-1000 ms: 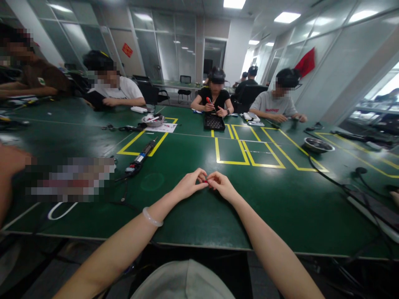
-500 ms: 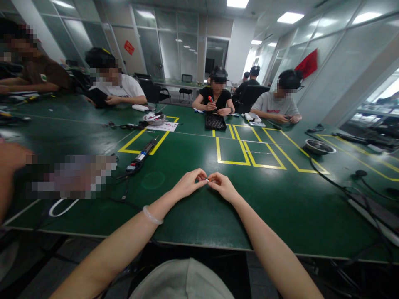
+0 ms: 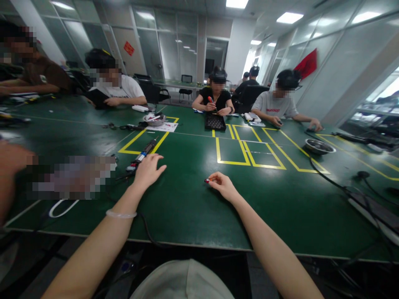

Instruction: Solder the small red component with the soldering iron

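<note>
My right hand (image 3: pixel 220 184) rests on the green table (image 3: pixel 193 199) and pinches a small red and silver part (image 3: pixel 206 180) between its fingertips. My left hand (image 3: pixel 148 169) is stretched out to the left with its fingers spread, empty, just short of a black electric screwdriver (image 3: pixel 143 156) that lies on the table with its cable trailing toward me. A pale bangle (image 3: pixel 121 214) sits on my left wrist.
Yellow tape rectangles (image 3: pixel 249 151) mark the table. A black tray (image 3: pixel 214 122), a metal bowl (image 3: pixel 318 145), another bowl with parts (image 3: pixel 153 120) and cables (image 3: pixel 343 187) lie around. Several people sit at the far side, and a person's arm (image 3: pixel 9 166) enters at the left.
My left hand let go of the small part and moved left toward the screwdriver, opening its fingers. My right hand stays in place, still pinching the part.
</note>
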`<state>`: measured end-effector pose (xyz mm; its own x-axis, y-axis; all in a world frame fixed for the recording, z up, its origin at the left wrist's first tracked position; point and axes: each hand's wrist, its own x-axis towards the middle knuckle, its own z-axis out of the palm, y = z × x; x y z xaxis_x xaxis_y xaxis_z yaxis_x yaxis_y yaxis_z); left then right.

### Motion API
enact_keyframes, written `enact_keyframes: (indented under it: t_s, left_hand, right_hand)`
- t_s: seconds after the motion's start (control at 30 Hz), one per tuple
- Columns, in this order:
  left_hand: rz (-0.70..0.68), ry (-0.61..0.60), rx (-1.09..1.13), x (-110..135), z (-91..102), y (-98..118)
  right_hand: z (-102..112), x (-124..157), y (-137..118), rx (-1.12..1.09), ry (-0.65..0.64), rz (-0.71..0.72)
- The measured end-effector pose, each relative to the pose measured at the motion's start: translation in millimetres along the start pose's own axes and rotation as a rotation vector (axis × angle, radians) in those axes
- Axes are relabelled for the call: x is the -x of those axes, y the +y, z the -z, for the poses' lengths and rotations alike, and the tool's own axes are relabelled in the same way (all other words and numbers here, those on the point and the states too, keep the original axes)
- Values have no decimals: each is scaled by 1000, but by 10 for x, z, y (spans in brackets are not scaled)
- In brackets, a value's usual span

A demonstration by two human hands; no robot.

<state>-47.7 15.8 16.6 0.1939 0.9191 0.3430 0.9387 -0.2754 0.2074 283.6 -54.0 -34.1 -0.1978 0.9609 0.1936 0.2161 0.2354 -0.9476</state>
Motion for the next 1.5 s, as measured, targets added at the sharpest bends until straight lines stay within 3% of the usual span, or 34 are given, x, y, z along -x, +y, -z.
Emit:
enact_keyframes:
  t_s: [0.1, 0.23, 0.33, 0.63, 0.83, 1.13, 1.33, 1.5]
  left_hand:
    - [225, 28, -178, 82, 72, -458]
    - [420, -141, -196, 167, 120, -788]
    - [470, -232, -208, 161, 115, -809]
    - [404, -225, -308, 84, 101, -552]
    - [304, -197, -312, 136, 85, -228]
    - [-5, -159, -326, 259, -65, 634]
    - [-105, -169, -260, 285, -161, 1217]
    - [-173, -178, -194, 312, -264, 1530]
  right_hand:
    - [1, -3, 13, -14, -6, 0]
    - [0, 2, 25, -28, -1, 2]
    - [-5, 4, 36, -39, 1, -2]
    - [-14, 3, 63, -47, -7, -2]
    - [-12, 0, 48, -41, -11, 0]
    - [-3, 20, 1, 18, 11, 4]
    - [1, 23, -10, 146, 49, 25]
    - [-9, 35, -43, 181, 105, 69]
